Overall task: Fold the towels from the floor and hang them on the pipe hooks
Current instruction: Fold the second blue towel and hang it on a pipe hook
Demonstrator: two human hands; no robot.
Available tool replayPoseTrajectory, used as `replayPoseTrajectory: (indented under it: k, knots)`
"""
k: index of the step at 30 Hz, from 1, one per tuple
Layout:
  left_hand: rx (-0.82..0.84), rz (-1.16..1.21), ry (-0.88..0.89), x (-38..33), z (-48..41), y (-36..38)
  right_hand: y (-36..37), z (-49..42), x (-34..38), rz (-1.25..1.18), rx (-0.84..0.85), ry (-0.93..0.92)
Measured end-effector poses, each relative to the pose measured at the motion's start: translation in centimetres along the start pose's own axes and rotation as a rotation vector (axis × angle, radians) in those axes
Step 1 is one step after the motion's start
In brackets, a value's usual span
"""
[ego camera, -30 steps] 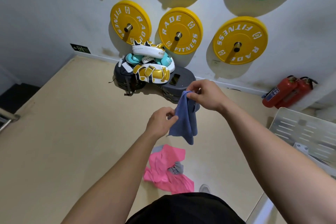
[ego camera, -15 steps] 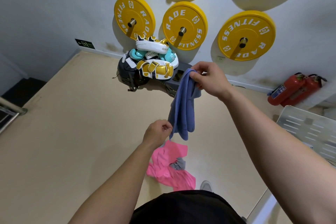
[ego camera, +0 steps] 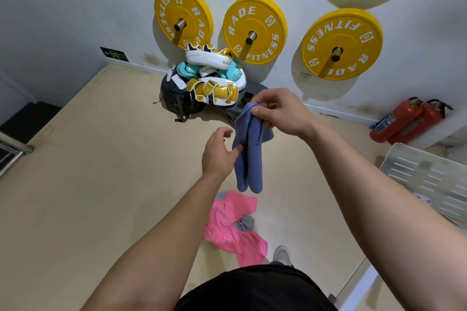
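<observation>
Head view: your right grip (ego camera: pixel 280 113) is closed in a pinch, thumb and fingertips clamped on the top edge of the blue towel (ego camera: pixel 249 159). The towel hangs straight down from that pinch in two long folds, clear of the floor (ego camera: pixel 101 184), with all its length below the grip and to its left. Your left grip (ego camera: pixel 219 151) sits lower and just beside the towel's left fold. Its fingers are loosely curled and hold nothing, and the thumb tip touches the fold's edge. Directly beneath the hanging end, a pink towel (ego camera: pixel 232 232) lies crumpled on the floor in front of your shoe (ego camera: pixel 281 255), with a grey towel (ego camera: pixel 244 223) bunched on top of it. A heap of pads (ego camera: pixel 212 83) sits at the floor's far edge against the wall, under yellow plates (ego camera: pixel 254 29).
</observation>
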State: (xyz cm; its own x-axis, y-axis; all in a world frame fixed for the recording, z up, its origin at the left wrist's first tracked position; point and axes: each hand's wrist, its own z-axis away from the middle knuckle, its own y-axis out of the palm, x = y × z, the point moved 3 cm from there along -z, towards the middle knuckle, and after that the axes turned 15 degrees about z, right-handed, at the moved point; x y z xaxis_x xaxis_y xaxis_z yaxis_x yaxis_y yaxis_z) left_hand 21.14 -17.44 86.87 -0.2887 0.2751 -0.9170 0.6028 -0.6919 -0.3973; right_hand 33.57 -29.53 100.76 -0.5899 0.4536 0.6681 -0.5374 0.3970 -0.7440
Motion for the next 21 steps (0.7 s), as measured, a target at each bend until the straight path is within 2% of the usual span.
replayPoseTrajectory:
  k: [4, 8, 14, 18, 21]
  knots:
    - [0.147, 0.020, -0.012, 0.8, 0.1, 0.5, -0.4, 0.4, -1.4, -0.031, 0.035, 0.012]
    - [0.187, 0.042, -0.048, 1.6, 1.1, 0.9, -0.6, 0.7, -2.8, -0.020, 0.008, 0.042]
    - [0.141, 0.039, -0.023, 1.3, 2.6, 1.1, -0.9, 1.0, -5.3, 0.058, -0.060, 0.096]
    - [0.081, 0.137, -0.083, 1.8, 3.4, 0.4, -0.9, 1.4, -8.2, 0.206, -0.136, 0.187]
    - [0.086, 0.084, -0.099, 2.3, 3.9, -0.6, -0.5, 2.1, -10.4, 0.291, -0.130, 0.272]
